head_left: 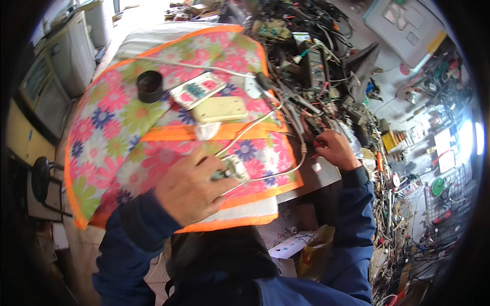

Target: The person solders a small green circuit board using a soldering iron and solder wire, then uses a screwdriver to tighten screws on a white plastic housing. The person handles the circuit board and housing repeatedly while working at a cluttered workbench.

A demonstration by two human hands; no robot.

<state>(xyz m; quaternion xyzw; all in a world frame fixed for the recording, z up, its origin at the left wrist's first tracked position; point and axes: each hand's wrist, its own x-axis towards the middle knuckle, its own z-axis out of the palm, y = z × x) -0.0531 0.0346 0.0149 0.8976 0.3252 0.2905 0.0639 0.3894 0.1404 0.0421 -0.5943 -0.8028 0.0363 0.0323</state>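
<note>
Head view: left hand [190,186], fingers grasping small white-cased module [237,166], cable [304,147] seemingly attached; right hand [337,149], fingers at red item [318,145], cannot tell whether gripped. Beyond left fingers, cream casing [219,109]. Judged partway: module appears opened, not closed up.

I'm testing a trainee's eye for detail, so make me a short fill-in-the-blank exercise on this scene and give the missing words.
1. The floral cloth has a border coloured ____.
2. The round, open container on the cloth is ____.
3. Of the two hands, the one nearer the small pale part is the person's ____.
4. The person's sleeves are dark ____.

Missing words: orange; black; left; blue.
</note>
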